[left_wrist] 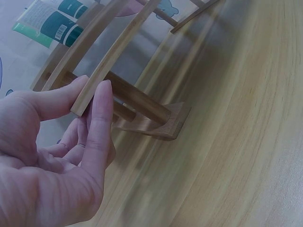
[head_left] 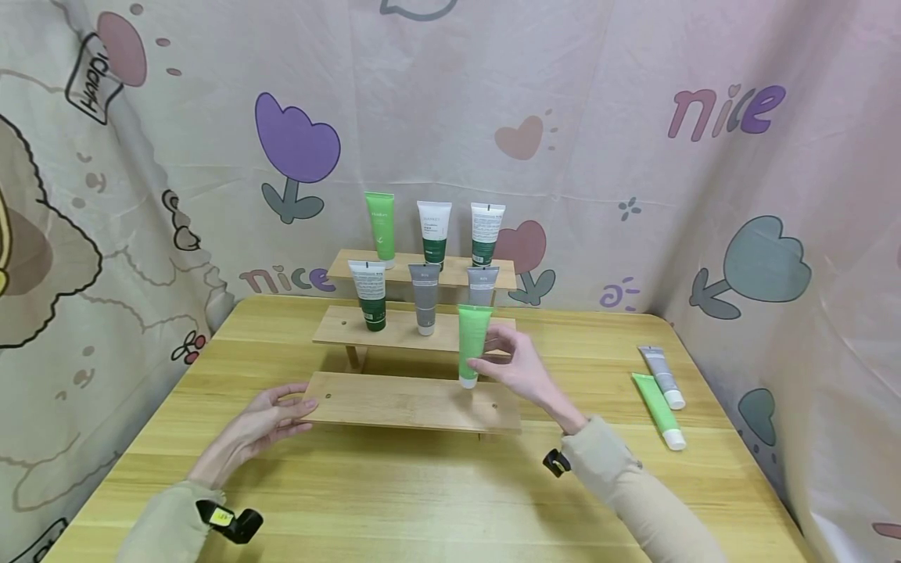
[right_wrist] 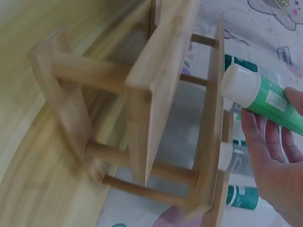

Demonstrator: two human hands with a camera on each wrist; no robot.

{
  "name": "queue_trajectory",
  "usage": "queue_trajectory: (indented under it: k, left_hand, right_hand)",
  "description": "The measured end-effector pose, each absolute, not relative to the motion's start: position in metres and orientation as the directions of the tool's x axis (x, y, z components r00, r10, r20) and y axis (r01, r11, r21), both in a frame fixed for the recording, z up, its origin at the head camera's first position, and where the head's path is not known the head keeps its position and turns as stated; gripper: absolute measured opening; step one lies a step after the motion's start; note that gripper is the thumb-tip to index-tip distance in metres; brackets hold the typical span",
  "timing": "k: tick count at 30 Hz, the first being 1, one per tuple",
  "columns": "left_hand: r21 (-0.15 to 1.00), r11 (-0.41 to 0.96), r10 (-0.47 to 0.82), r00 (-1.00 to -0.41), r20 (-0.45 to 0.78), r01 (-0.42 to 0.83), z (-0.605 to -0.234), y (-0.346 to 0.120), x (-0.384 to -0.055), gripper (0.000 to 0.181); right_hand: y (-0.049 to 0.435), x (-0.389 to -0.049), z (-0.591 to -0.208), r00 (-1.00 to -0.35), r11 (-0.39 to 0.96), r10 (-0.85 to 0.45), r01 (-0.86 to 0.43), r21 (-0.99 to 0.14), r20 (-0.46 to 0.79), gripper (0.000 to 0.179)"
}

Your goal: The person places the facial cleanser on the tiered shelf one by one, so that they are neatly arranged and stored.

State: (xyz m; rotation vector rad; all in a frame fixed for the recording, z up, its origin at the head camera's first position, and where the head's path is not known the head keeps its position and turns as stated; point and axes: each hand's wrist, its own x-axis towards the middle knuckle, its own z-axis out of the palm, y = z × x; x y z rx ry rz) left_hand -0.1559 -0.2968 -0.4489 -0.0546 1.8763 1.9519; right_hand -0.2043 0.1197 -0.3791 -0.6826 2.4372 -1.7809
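Observation:
My right hand [head_left: 517, 366] holds a light green squeeze tube [head_left: 473, 344], white cap down, over the right part of the lowest tier of a three-tier wooden display rack [head_left: 408, 403]. In the right wrist view the tube's white cap [right_wrist: 240, 86] points toward the rack's boards. My left hand [head_left: 263, 422] pinches the left end of the lowest board between thumb and fingers, as the left wrist view shows at the board's edge [left_wrist: 90, 97]. On the middle tier stand a white-and-dark-green tube [head_left: 369, 293] and two grey tubes [head_left: 425, 297], the right one partly hidden by the green tube.
The top tier carries a light green tube [head_left: 382, 225] and two white-and-dark-green tubes [head_left: 434, 231]. At the table's right side lie a grey tube [head_left: 662, 375] and a light green tube [head_left: 658, 410]. A printed curtain [head_left: 577, 47] hangs behind and beside the wooden table [head_left: 394, 500].

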Motion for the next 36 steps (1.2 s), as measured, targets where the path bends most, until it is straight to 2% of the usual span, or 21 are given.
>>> queue_trajectory:
  k: [9, 23, 36]
  left_hand:
    - [0.944, 0.04, 0.259, -0.91, -0.325, -0.326, -0.449, -0.297, -0.157, 0.084]
    - [0.946, 0.025, 0.273, -0.908, -0.319, -0.324, -0.449, -0.297, -0.156, 0.084]
    - [0.942, 0.016, 0.264, -0.908, -0.326, -0.334, -0.45, -0.297, -0.157, 0.084]
  right_hand:
    - [0.09, -0.203, -0.379, -0.9, 0.221, -0.392, -0.293, -0.93, 0.191, 0.044]
    - [0.049, -0.204, -0.39, -0.844, 0.182, -0.46, -0.394, -0.901, 0.276, 0.037]
    - [0.017, -0.206, -0.396, -0.839, 0.201, -0.481, -0.387, -0.9, 0.254, 0.036]
